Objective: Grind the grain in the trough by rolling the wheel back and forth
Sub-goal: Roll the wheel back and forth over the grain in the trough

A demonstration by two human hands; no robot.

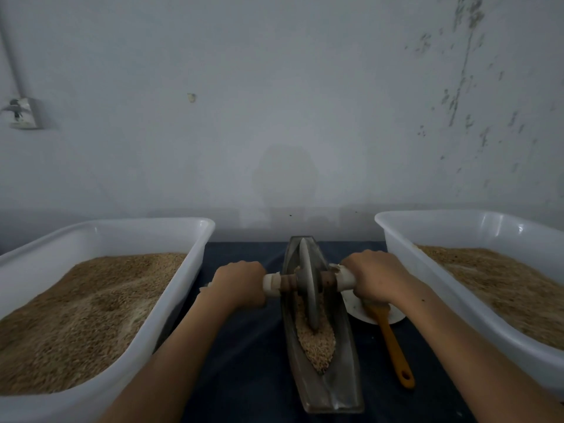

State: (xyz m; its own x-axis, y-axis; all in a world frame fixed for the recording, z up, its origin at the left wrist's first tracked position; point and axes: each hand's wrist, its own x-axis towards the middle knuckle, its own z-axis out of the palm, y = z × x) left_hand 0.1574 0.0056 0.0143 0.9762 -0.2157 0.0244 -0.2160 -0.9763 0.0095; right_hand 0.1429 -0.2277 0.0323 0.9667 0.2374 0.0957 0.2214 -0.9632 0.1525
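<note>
Gripping white-wrapped axle handles, left hand (236, 285) and right hand (377, 277), grey metal disc wheel (308, 285) sitting in tan grain (316, 340), long boat-shaped metal trough (341, 361).

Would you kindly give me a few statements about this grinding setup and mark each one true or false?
1. Both the left hand and the right hand grip the wheel's axle handles. True.
2. The wheel lies flat on the table beside the trough. False: it stands on edge inside the trough, in the grain.
3. White tubs of grain sit on both sides, the left tub and the right tub. True.
4. The orange-handled brush lies left of the trough. False: it lies to the right, its head on a white plate.
</note>
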